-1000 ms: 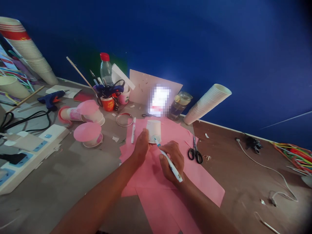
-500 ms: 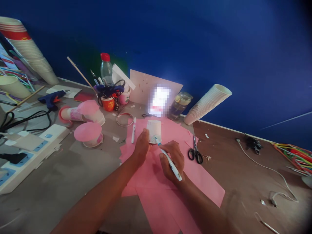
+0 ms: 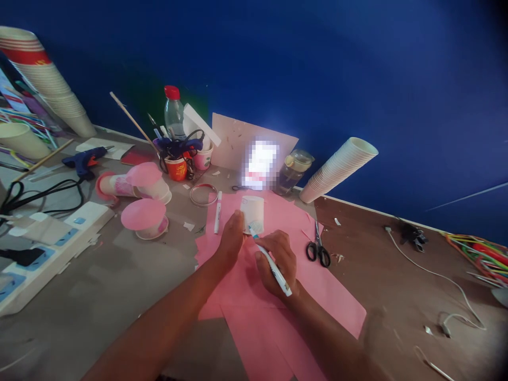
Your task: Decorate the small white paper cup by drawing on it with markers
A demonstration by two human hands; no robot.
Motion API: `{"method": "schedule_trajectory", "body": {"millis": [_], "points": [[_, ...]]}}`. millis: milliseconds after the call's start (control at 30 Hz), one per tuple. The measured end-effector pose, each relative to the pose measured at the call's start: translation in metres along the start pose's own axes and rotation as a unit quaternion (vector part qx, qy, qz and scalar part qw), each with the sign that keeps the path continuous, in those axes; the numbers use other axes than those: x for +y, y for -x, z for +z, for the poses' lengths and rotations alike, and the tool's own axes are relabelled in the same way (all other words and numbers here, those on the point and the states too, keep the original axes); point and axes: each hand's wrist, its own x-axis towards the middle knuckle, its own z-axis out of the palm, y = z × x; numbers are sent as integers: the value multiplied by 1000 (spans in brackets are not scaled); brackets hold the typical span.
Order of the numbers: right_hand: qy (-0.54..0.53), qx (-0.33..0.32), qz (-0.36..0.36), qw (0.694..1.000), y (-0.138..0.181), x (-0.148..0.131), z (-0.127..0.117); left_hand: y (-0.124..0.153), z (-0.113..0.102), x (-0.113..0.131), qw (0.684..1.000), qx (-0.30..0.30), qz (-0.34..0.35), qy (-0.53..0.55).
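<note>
A small white paper cup (image 3: pixel 253 210) stands upside down on sheets of pink paper (image 3: pixel 325 288) in the middle of the table. My left hand (image 3: pixel 230 238) is closed around the cup's left side. My right hand (image 3: pixel 277 259) is closed on a white marker (image 3: pixel 270 262) with a blue tip. The tip touches the base of the cup at its near rim.
Black scissors (image 3: pixel 317 245) lie right of my hands, a second white marker (image 3: pixel 216 211) left of the cup. Pink-topped cups (image 3: pixel 143 214), a glue gun (image 3: pixel 84 158), a power strip (image 3: pixel 55 238), a water bottle (image 3: pixel 173 112) and stacked cups (image 3: pixel 337 168) surround them. Cables (image 3: pixel 436 278) trail at right.
My right hand and the marker have shifted slightly left and toward the cup's near rim. The left hand and the cup have hardly moved.
</note>
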Motion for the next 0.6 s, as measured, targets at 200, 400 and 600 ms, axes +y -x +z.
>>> {"method": "schedule_trajectory", "body": {"millis": [200,400,600], "points": [[11,5,1,1000,0,0,1,3,1,2,1000,21,-10,-10],[22,0,3,1000,-1,0,1,5,0,2,999,24,-2,-26],[11,7,9,1000,0,1,-1,0,0,-1,1000,24,5,-4]]}}
